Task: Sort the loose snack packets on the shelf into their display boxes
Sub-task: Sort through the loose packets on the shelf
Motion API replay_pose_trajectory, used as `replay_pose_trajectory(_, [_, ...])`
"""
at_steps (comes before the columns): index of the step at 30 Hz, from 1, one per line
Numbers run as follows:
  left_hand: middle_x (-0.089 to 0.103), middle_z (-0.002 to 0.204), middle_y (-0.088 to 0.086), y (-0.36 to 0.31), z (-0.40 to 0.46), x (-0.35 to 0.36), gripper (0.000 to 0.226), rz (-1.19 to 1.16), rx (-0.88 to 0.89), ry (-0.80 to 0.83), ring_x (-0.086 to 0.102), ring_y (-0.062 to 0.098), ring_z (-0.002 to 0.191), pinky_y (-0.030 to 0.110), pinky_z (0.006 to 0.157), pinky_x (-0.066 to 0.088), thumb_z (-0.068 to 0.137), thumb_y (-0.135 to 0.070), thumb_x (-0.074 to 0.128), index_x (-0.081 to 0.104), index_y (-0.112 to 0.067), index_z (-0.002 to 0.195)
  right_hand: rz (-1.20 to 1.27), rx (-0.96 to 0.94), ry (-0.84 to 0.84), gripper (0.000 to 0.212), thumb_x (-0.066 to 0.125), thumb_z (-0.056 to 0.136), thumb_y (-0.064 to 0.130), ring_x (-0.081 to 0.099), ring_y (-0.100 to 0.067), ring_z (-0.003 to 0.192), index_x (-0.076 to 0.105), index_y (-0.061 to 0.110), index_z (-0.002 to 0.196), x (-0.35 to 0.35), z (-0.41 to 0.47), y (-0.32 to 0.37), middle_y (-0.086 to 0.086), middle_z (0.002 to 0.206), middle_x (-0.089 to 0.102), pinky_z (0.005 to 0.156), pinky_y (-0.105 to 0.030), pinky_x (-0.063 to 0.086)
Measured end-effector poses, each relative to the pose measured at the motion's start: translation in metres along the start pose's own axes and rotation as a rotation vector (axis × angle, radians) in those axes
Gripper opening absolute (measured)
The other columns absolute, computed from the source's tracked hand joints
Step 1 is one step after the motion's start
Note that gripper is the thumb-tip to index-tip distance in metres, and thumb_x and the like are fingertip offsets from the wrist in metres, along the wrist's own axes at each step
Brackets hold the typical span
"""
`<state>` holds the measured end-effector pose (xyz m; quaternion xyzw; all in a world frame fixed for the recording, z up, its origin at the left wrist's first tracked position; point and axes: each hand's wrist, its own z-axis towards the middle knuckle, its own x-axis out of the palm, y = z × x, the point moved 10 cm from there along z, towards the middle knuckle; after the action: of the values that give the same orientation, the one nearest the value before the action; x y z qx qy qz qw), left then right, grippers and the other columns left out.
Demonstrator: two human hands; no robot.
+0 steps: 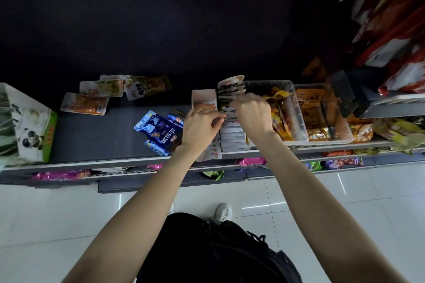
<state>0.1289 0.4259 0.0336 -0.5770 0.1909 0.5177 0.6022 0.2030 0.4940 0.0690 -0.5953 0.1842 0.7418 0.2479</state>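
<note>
Both hands meet at the centre of the frame over a row of white packets (232, 131) standing on edge in a narrow display box (203, 96). The left hand (200, 127) curls its fingers and pinches the edge of one packet near the middle of the row; the right hand (251, 114) curls over the tops of the packets just behind, gripping them between thumb and fingers. The row's long axis runs from the shelf's front lip toward the dark back, and the packets' flat faces look along that line; the rear ones fan open toward the top of the frame. Their print is too small to read. Just left of the hands, two blue packets (158, 132) lie flat on the grey shelf (92, 135), slanted, with large white characters that I cannot make out for certain. Further to the upper left lie several loose orange-and-white packets (85, 104), long sides roughly parallel to the shelf edge. At the far left stands a white and green box with a panda picture (30, 131). To the right of the hands sit two clear plastic bins (301, 122) filled with orange and yellow snack packs. Below the shelf edge, pink packets (59, 174) show on a lower tier above the white tiled floor (345, 202).
</note>
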Motion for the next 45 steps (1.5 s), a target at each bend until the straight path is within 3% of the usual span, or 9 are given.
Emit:
replay_pose_trajectory(9, [0.064, 0.119, -0.005, 0.011, -0.025, -0.036, 0.028, -0.198, 0.003, 0.038, 0.053, 0.014, 0.115, 0.034, 0.102, 0.038, 0.089, -0.023, 0.060, 0.064, -0.021, 0.117, -0.009, 0.101, -0.034, 0.030, 0.077, 0.053, -0.011, 0.061, -0.023, 0.055, 0.072, 0.013, 0.068, -0.003, -0.012, 0.002, -0.004, 0.064, 0.066, 0.043, -0.021, 0.041])
replay_pose_trajectory(13, [0.067, 0.108, -0.005, 0.057, -0.064, -0.100, 0.027, -0.209, -0.096, -0.176, 0.056, 0.010, 0.104, 0.026, 0.092, 0.043, 0.089, -0.026, 0.052, 0.066, -0.018, 0.111, 0.178, 0.001, -0.199, 0.022, 0.074, 0.072, 0.003, 0.064, -0.032, 0.084, 0.071, 0.010, 0.093, -0.038, -0.023, 0.034, -0.010, 0.090, 0.070, 0.073, -0.037, 0.052])
replay_pose_trajectory(18, [0.068, 0.091, -0.004, 0.159, -0.112, -0.153, 0.025, -0.189, -0.252, -0.326, 0.061, 0.012, 0.083, 0.033, 0.076, 0.052, 0.087, -0.025, 0.052, 0.067, -0.014, 0.103, 0.350, -0.247, -0.174, 0.025, 0.058, 0.083, 0.010, 0.062, -0.029, 0.094, 0.070, 0.010, 0.106, -0.026, -0.010, 0.141, -0.005, 0.101, 0.070, 0.082, -0.040, 0.050])
replay_pose_trajectory(22, [0.065, 0.093, -0.003, 0.252, -0.121, -0.156, 0.023, -0.089, -0.372, -0.224, 0.060, 0.015, 0.086, 0.037, 0.076, 0.052, 0.086, -0.022, 0.057, 0.063, -0.015, 0.107, 0.471, -0.246, -0.044, 0.030, 0.060, 0.079, 0.010, 0.061, -0.031, 0.096, 0.069, 0.011, 0.108, 0.026, 0.019, 0.217, -0.006, 0.103, 0.069, 0.083, -0.042, 0.050])
replay_pose_trajectory(28, [0.053, 0.125, 0.012, 0.340, -0.099, -0.118, 0.041, 0.141, -0.401, 0.069, 0.048, 0.033, 0.114, 0.042, 0.091, 0.040, 0.090, -0.028, 0.055, 0.050, -0.011, 0.126, 0.405, -0.048, 0.226, 0.045, 0.058, 0.091, 0.026, 0.043, -0.035, 0.122, 0.050, 0.016, 0.134, 0.136, 0.084, 0.264, -0.013, 0.133, 0.051, 0.099, -0.046, 0.036])
replay_pose_trajectory(33, [0.023, 0.153, 0.007, 0.386, -0.076, -0.077, 0.058, 0.319, -0.413, 0.293, 0.017, 0.027, 0.141, 0.044, 0.115, 0.015, 0.095, -0.047, 0.039, 0.025, -0.022, 0.146, 0.254, -0.059, 0.257, 0.054, 0.048, 0.095, 0.036, 0.025, -0.037, 0.137, 0.034, 0.017, 0.145, 0.204, 0.163, 0.283, -0.011, 0.150, 0.029, 0.111, -0.048, 0.024])
replay_pose_trajectory(36, [0.010, 0.158, 0.002, 0.397, -0.083, -0.061, 0.060, 0.324, -0.377, 0.362, 0.006, 0.023, 0.145, 0.047, 0.117, 0.008, 0.096, -0.048, 0.034, 0.013, -0.029, 0.149, 0.244, -0.058, 0.337, 0.055, 0.043, 0.095, 0.046, 0.011, -0.034, 0.142, 0.030, 0.028, 0.145, 0.242, 0.189, 0.294, -0.004, 0.158, 0.011, 0.114, -0.055, 0.010])
replay_pose_trajectory(40, [0.024, 0.152, 0.000, 0.392, -0.091, -0.073, 0.048, 0.342, -0.289, 0.306, 0.018, 0.022, 0.141, 0.046, 0.115, 0.014, 0.095, -0.043, 0.036, 0.031, -0.033, 0.142, 0.189, -0.036, 0.359, 0.051, 0.035, 0.093, 0.059, 0.013, -0.038, 0.141, 0.037, 0.038, 0.140, 0.251, 0.186, 0.296, -0.001, 0.157, 0.013, 0.112, -0.060, 0.009])
replay_pose_trajectory(45, [0.054, 0.125, -0.002, 0.373, -0.094, -0.096, 0.034, 0.377, -0.253, 0.189, 0.052, 0.024, 0.113, 0.038, 0.095, 0.032, 0.095, -0.040, 0.038, 0.050, -0.023, 0.121, 0.142, -0.037, 0.434, 0.054, 0.020, 0.094, 0.062, 0.029, -0.033, 0.136, 0.027, 0.042, 0.144, 0.230, 0.137, 0.289, 0.001, 0.157, 0.019, 0.106, -0.049, 0.031])
